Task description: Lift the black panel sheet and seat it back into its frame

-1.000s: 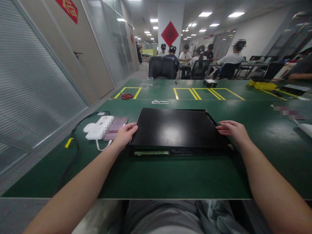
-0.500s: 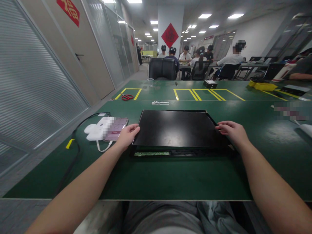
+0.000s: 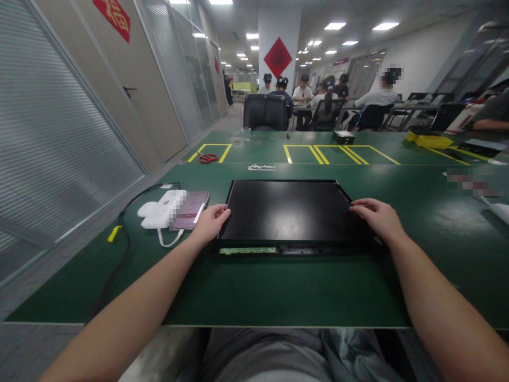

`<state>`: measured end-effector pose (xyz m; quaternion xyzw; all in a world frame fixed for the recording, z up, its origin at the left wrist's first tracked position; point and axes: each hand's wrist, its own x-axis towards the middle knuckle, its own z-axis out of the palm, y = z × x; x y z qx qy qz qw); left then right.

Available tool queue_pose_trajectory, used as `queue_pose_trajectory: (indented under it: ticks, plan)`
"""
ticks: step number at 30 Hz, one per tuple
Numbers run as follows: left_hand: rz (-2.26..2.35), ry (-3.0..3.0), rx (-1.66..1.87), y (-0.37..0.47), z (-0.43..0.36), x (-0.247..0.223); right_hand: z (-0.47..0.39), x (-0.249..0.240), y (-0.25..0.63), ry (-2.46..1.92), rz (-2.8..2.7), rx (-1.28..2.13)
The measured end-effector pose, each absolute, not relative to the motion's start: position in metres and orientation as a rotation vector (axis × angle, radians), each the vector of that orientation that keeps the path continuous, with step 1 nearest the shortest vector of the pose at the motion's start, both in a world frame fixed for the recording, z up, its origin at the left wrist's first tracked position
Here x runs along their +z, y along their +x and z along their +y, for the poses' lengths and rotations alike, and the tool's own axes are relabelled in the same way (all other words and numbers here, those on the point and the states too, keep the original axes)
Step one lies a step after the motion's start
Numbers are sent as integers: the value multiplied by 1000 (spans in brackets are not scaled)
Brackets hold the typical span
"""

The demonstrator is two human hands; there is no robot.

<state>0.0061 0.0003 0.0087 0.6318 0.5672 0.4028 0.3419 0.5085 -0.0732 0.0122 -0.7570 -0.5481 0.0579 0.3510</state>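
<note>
A flat black screen panel lies in front of me, within or just above a black frame. Along the frame's near side, a green circuit board strip shows below the panel. My left hand pinches the panel's left edge between thumb and fingers. At the opposite edge, my right hand grips with thumb and fingertips closed. Whether the panel rests fully in the frame I cannot tell. The undersides of both edges are hidden.
A phone with a white charger and cable lies left of my left hand. Red scissors, small white pieces and a plastic cup stand farther back on the green table. Several people sit beyond.
The panel's left edge has shifted slightly right and its front edge lies more level. My right hand has moved a little left, its fingers closer together. My left fingers have curled in.
</note>
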Motion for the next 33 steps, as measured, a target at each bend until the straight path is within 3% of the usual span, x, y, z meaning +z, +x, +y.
queue_pose_trajectory:
  ticks: [33]
  plan:
    - [1408,1446,1027,6,-3,18,-78,27,493,-2132,-1453,83]
